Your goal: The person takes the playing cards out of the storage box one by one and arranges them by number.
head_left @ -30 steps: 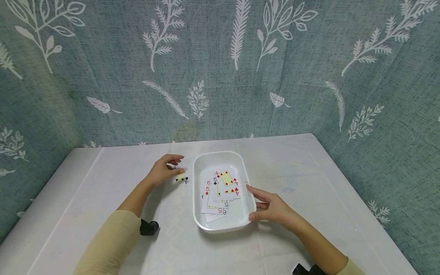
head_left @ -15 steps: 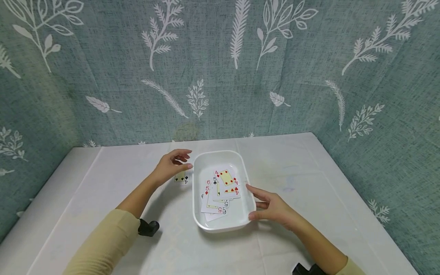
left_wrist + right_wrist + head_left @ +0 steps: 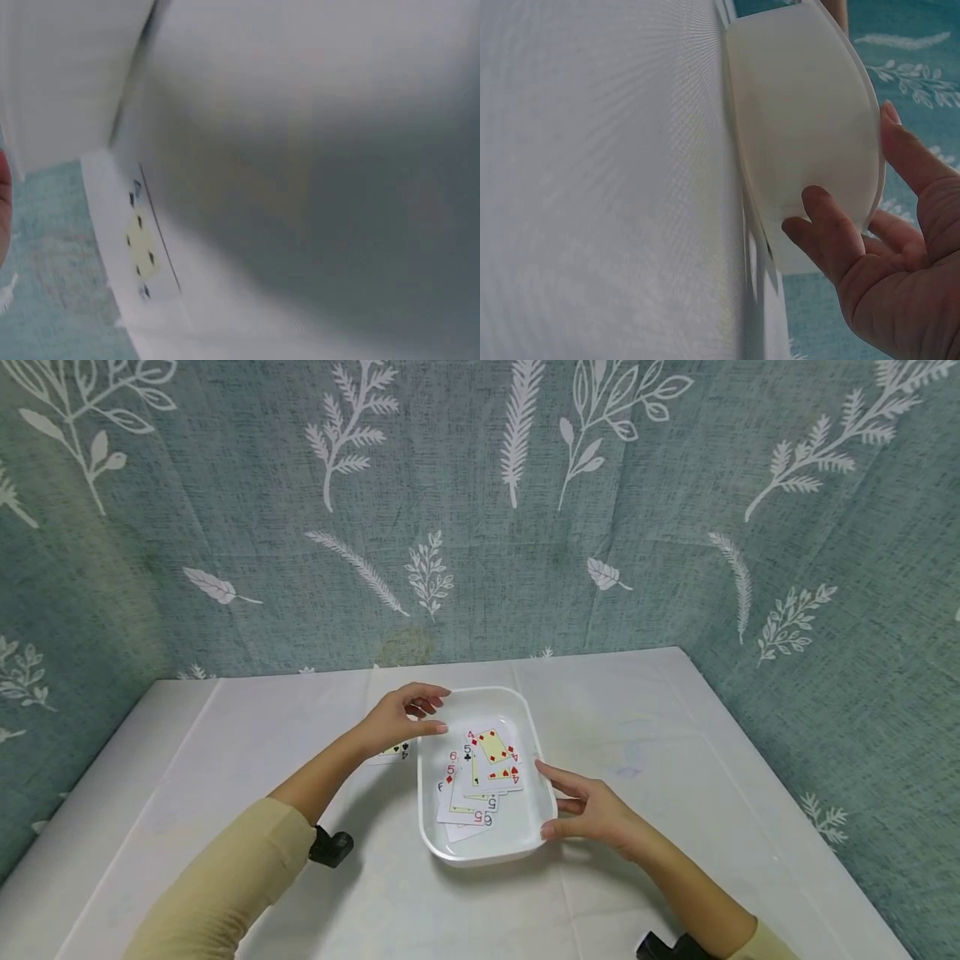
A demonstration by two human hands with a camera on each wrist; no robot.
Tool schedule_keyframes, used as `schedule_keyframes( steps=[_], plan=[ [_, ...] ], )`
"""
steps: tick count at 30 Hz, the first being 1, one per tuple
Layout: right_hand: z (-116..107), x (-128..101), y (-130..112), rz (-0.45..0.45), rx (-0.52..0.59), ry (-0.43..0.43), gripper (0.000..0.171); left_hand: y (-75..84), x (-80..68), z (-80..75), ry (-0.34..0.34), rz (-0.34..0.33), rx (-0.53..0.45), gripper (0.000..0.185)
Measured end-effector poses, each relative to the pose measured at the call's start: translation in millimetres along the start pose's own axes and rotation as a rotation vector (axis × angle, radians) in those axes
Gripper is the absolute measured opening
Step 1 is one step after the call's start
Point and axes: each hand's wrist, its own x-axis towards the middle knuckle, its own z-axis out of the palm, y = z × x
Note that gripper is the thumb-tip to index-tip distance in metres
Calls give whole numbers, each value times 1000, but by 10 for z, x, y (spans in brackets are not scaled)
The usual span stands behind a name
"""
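Note:
A white plastic tray (image 3: 487, 852) holds several overlapping playing cards (image 3: 487, 777), among them fours, fives and sixes. My right hand (image 3: 600, 814) holds the tray's right side, with fingertips at the rim and fingers against the outer wall (image 3: 802, 120) in the right wrist view. Across the tray's far left rim reaches my left hand (image 3: 405, 714), thumb and fingers apart, no card visible between them. Beneath that hand, a black four card (image 3: 393, 751) lies on the table beside the tray, partly hidden; the left wrist view shows the four card (image 3: 144, 244) more fully, though blurred.
A white cloth covers the table (image 3: 637, 718). Green-blue fabric (image 3: 480, 568) with white leaf prints stands behind and at both sides. Dark wrist devices sit at the left wrist (image 3: 330, 847) and right wrist (image 3: 667, 947).
My left hand has moved right from the black four card to above the tray's left rim, leaving the card on the table. My right hand and the tray have stayed put.

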Motion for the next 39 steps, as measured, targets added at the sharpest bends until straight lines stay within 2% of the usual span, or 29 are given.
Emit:
schedule_keyframes(
  steps=[8, 11, 19, 27, 34, 39],
  plan=[
    [5, 6, -5, 3, -10, 8, 90, 53, 184, 96, -65, 48, 5, 58],
    [3, 8, -6, 0, -12, 7, 91, 85, 256, 139, -106, 43, 24, 58],
    [-3, 12, -17, -4, -11, 5, 92, 163, 370, 301, -187, -33, 78, 59],
    [-12, 17, 13, -16, -9, -7, 92, 164, 440, 474, -171, -71, 255, 60],
    [-3, 24, 21, -33, -3, -16, 92, 163, 486, 567, -172, -128, 309, 64],
    [7, 30, 7, -26, -16, -11, 92, 126, 498, 598, -157, -164, 404, 68]
  ],
)
